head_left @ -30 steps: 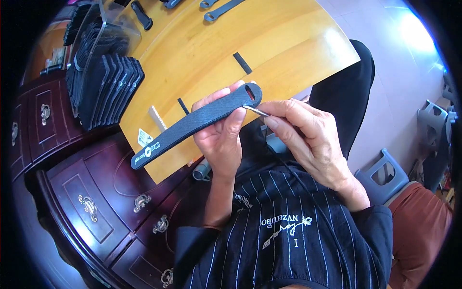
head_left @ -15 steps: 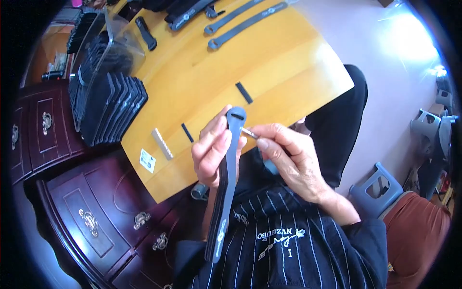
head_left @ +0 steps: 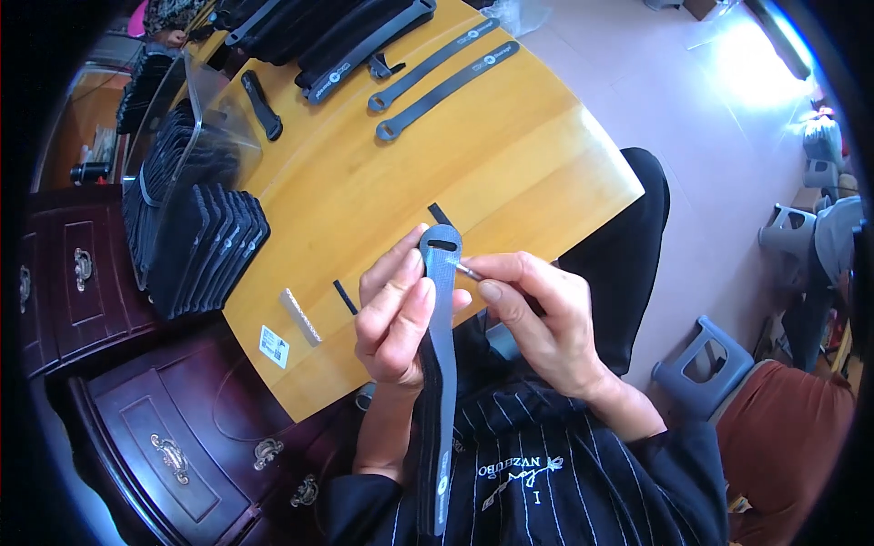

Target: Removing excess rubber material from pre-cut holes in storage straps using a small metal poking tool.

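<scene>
In the head view, a long dark strap (head_left: pixel 438 364) with a slotted end is held upright above the lap, at the near edge of the yellow wooden table (head_left: pixel 510 155), its upper part grasped by the curled fingers of the left hand (head_left: pixel 398 314). A thin metal pin (head_left: pixel 468 270) is pinched between the thumb and fingers of the right hand (head_left: pixel 537 318) and is touched to the strap just below its slot. Further straps (head_left: pixel 437 77) are laid flat across the table's far side, a stack of dark pieces (head_left: pixel 196 241) is stood at its left edge, and a grey stool (head_left: pixel 706 364) is seen on the floor to the right.
</scene>
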